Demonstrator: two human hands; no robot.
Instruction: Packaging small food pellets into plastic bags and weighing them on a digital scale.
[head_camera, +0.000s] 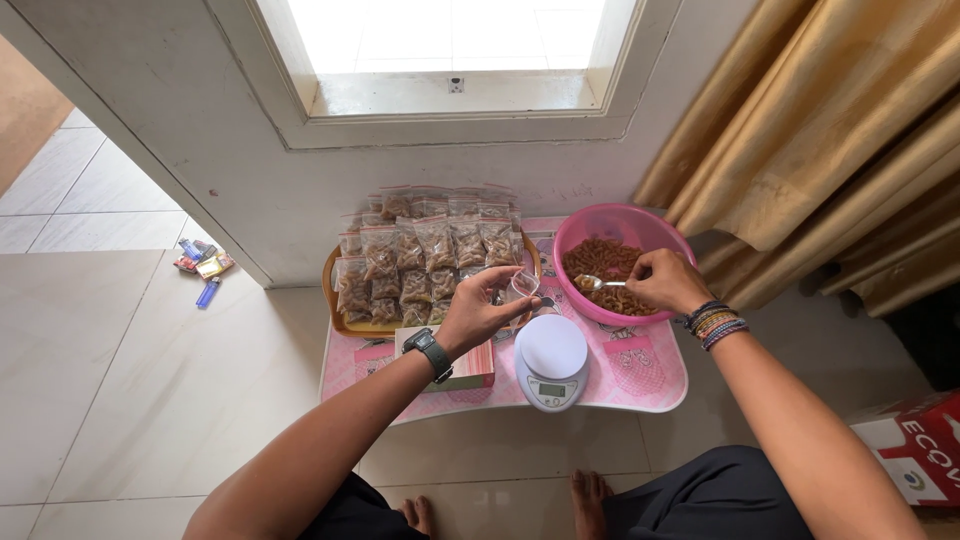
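Your left hand (480, 312) holds a small clear plastic bag (524, 284) open just above the white kitchen scale (552, 360), and your right hand (665, 281) is closed around a spoon (597, 283) that carries some brown snack over the pink bowl (620, 225). The bowl stands on the pink surface (640, 385), just right of a tray (333, 318) full of filled bags (420, 255).

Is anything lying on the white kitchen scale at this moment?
No. The round top of the white kitchen scale is bare; the left hand holds a small clear bag above the table.
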